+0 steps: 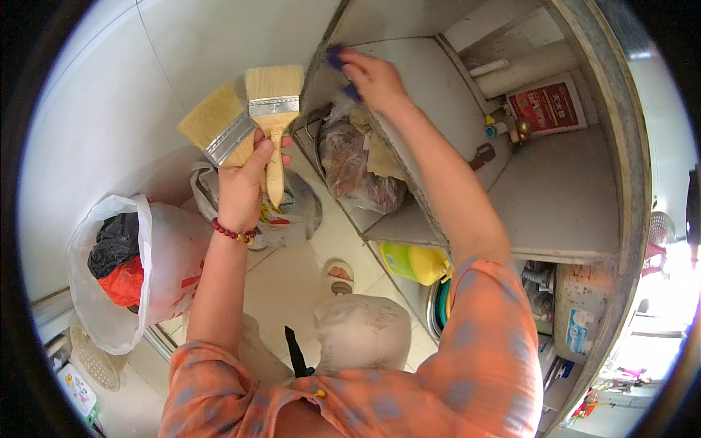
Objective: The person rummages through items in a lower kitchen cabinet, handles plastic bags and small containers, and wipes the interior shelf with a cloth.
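My left hand [246, 180] grips two wide flat paintbrushes with pale bristles and metal ferrules. The upright paintbrush [274, 104] shows its whole wooden handle; the tilted paintbrush [222, 126] leans to the left, its handle hidden in my palm. Further right, my right hand [375, 82] is closed around a dark blue cloth [336, 57], partly hidden by the fingers and a little blurred. That hand is at the far end of an open cabinet [416, 82], near its upright edge; whether the cloth touches the surface I cannot tell.
Below my right forearm, a compartment holds a clear plastic bag [356, 159] with contents. A yellow jug [413, 263] stands lower down. A red packet [547, 107] lies deeper in the cabinet. At left stand a white bag [170, 257] of plastic bags and a clear bag [298, 213].
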Available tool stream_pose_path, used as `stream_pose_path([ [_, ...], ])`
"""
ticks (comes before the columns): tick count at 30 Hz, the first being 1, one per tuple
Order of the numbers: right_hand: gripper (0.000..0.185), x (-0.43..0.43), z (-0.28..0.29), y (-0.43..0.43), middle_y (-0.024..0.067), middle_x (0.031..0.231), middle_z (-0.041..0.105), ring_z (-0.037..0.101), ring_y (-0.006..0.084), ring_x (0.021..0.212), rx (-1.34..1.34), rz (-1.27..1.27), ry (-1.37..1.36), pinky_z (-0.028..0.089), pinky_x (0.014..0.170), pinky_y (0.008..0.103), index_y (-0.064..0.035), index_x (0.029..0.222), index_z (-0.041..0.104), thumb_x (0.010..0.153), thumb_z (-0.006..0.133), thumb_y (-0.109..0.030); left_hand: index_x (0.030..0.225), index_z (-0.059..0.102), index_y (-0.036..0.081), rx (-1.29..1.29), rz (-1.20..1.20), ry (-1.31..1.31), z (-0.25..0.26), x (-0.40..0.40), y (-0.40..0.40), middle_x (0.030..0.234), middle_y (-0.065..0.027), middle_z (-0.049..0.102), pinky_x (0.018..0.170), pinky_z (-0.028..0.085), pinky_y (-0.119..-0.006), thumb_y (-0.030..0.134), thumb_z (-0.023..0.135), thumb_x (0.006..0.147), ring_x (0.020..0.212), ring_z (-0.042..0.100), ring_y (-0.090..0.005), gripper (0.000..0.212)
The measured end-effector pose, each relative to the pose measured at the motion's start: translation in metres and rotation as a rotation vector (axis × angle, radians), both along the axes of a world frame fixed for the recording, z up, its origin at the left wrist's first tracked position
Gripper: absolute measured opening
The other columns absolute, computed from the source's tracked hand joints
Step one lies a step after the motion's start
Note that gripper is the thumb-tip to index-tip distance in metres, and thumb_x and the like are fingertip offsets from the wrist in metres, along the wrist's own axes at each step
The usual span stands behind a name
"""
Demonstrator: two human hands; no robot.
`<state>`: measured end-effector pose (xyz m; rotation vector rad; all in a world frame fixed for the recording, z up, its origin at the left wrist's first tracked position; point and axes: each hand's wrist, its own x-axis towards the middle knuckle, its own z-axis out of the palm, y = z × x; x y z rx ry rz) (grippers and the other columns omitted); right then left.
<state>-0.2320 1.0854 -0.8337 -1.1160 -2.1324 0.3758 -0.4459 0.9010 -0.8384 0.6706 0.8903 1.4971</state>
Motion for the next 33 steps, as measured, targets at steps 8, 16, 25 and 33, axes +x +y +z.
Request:
stream_pose_path([
  [8, 0.037, 0.012, 0.053, -0.017, 0.0099, 0.107, 0.064, 0.059, 0.017, 0.096, -0.293, -0.277, 0.632, 0.045, 0.083, 0.0278, -0.0019, 0.114, 0.06, 0.083, 0.066, -0.022, 0.106, 0.053, 0.001, 0.001, 0.029, -0.03, 0.005, -0.013, -0.013, 0.102, -0.0142, 0.063, 0.072, 0.052, -0.03, 0.008, 0.056, 0.089, 0.088, 0.062, -0.0196, 0.018],
  [16, 0.033, 0.01, 0.032, 0.015, 0.0141, 0.107, 0.063, 0.06, 0.0303, 0.097, 0.038, -0.517, -0.093, 0.045, 0.087, 0.0391, -0.0091, 0.11, 0.063, 0.08, 0.064, -0.021, 0.105, 0.053, 0.0, 0.026, 0.02, -0.033, 0.011, -0.013, -0.013, 0.104, -0.0132, 0.061, 0.072, 0.053, -0.031, 0.006, 0.055, 0.089, 0.094, 0.062, -0.0223, 0.018],
  [25, 0.032, -0.011, 0.039, -0.05, 0.0093, 0.1, 0.066, 0.06, 0.0222, 0.096, -0.329, -0.05, 0.363, 0.045, 0.087, 0.0314, -0.0075, 0.11, 0.063, 0.08, 0.066, -0.019, 0.104, 0.053, -0.001, 0.062, 0.081, -0.058, 0.01, -0.019, -0.016, 0.103, -0.0129, 0.06, 0.071, 0.053, -0.03, 0.004, 0.054, 0.089, 0.093, 0.063, -0.0228, 0.016],
  [33, 0.036, 0.043, 0.003, 0.007, 0.0097, 0.13, 0.051, 0.044, 0.0287, 0.122, 0.016, -0.291, -0.285, 0.036, 0.102, 0.0386, -0.0136, 0.123, 0.055, 0.093, 0.043, -0.03, 0.108, 0.051, 0.0, 0.013, -0.028, 0.013, 0.006, 0.005, -0.006, 0.107, -0.0146, 0.059, 0.074, 0.052, -0.031, 0.006, 0.054, 0.089, 0.094, 0.062, -0.0227, 0.02],
])
